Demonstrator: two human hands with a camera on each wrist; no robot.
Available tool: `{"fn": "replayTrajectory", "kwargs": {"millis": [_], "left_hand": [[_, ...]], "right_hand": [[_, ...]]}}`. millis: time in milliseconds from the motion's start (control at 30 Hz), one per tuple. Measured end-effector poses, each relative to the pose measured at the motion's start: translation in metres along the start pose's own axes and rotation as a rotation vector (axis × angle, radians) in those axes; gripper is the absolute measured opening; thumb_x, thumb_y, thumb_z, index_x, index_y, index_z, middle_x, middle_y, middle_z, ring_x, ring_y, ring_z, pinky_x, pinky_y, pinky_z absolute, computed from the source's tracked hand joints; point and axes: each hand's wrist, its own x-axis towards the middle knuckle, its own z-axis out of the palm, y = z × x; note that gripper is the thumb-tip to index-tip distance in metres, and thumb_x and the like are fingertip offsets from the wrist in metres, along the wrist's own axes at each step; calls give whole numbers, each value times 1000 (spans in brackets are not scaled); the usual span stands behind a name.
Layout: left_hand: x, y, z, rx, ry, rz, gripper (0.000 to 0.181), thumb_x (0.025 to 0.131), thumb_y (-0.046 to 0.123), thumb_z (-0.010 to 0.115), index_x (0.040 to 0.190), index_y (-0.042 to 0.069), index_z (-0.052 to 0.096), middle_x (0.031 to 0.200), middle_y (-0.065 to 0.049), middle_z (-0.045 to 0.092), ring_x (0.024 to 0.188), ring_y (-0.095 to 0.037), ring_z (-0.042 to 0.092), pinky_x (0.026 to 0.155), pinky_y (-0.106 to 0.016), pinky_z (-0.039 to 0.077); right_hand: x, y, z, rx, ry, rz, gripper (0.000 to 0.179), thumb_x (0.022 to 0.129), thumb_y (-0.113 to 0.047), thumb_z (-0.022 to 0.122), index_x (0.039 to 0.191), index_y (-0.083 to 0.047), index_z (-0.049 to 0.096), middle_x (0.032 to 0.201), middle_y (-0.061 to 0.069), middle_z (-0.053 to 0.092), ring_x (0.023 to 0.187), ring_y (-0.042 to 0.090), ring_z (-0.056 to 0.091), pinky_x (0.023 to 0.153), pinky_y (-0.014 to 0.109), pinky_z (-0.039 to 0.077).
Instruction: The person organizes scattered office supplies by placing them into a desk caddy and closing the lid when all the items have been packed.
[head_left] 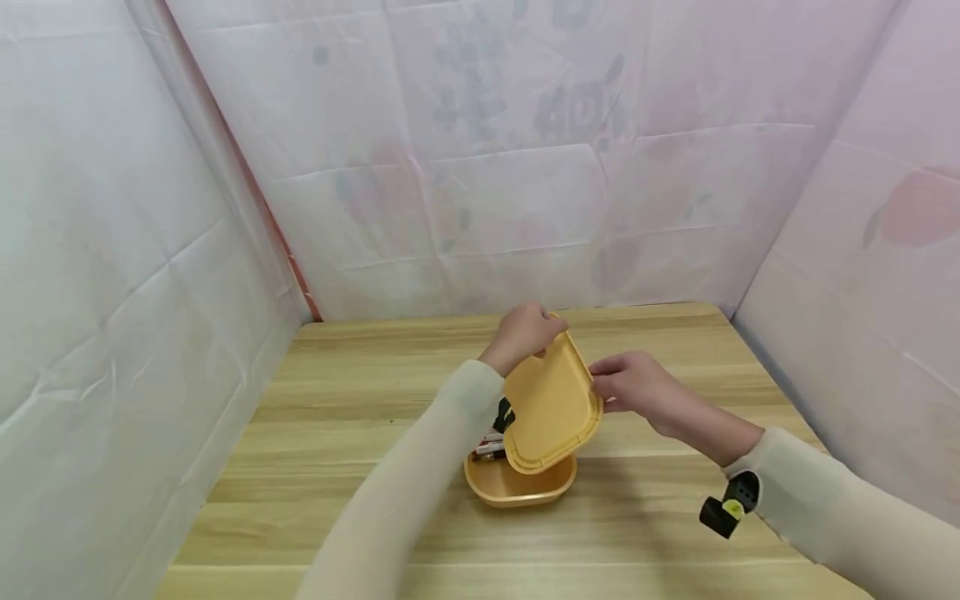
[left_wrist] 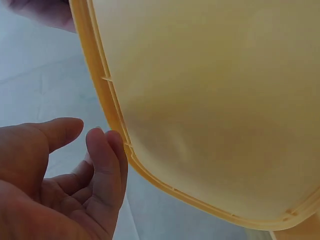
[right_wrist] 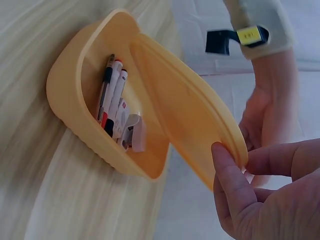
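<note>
A yellow plastic lid [head_left: 551,404] is tilted up over a matching yellow box [head_left: 517,500] on the wooden table. My right hand [head_left: 637,387] pinches the lid's right edge; in the right wrist view its fingertips [right_wrist: 223,155] lie on the lid's inner face. At the upper edge is my left hand [head_left: 525,333]. The left wrist view shows its fingers [left_wrist: 105,160] touching the lid's rim, with the thumb apart from it. Inside the box are several pens [right_wrist: 112,92], a white packet [right_wrist: 121,117] and a small whitish item [right_wrist: 137,135] of unclear kind.
The wooden table [head_left: 315,467] extends around the box on all sides. Pale printed sheets [head_left: 480,183] hang behind it and along both sides. A small black camera [head_left: 729,504] is strapped to the right sleeve.
</note>
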Motion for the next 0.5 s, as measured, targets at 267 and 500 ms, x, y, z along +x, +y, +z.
{"fn": "replayTrajectory", "kwargs": {"millis": [267,500], "left_hand": [[13,9,2,99,6,-32,58,97,34,64,49,18,36,44,6,34,58,-28,64,57,-32,54],[21,5,-1,189,9,-48,56,97,30,63,49,16,39,43,4,37,39,-14,41,47,-26,41]], "right_hand": [[5,-12,4,-17,-1,1,43,96,-5,51,134,16,53,125,27,64,99,23,71,88,42,60],[8,-18,9,-33,-2,-1,41,98,-4,49,134,15,53,131,29,60,105,25,70,91,44,59]]}}
